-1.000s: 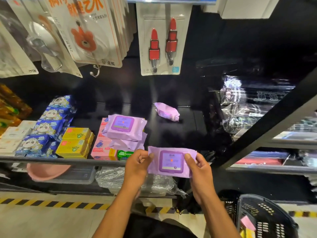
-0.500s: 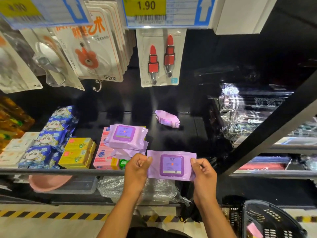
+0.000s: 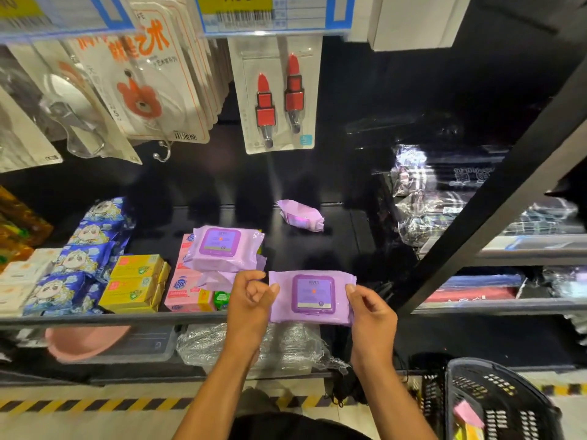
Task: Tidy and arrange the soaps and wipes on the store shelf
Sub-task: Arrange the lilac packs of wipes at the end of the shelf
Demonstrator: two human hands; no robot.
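Wipes pack (image 3: 313,296) sits between left hand (image 3: 251,301) and right hand (image 3: 373,319), each pinching one end.

Logged a black store shelf (image 3: 95,319) with a dark, glossy deck and a black back panel (image 3: 397,96) behind. Noted a price-label rail (image 3: 273,17) along the top edge, catching bright light. Counted a black slanting upright (image 3: 495,198) at right, fronting an adjoining bay of grey shelves (image 3: 508,308). Recorded pale floor (image 3: 63,422) below, marked with a yellow-and-black hazard stripe (image 3: 95,404); found a black mesh basket (image 3: 502,401) standing at lower right.
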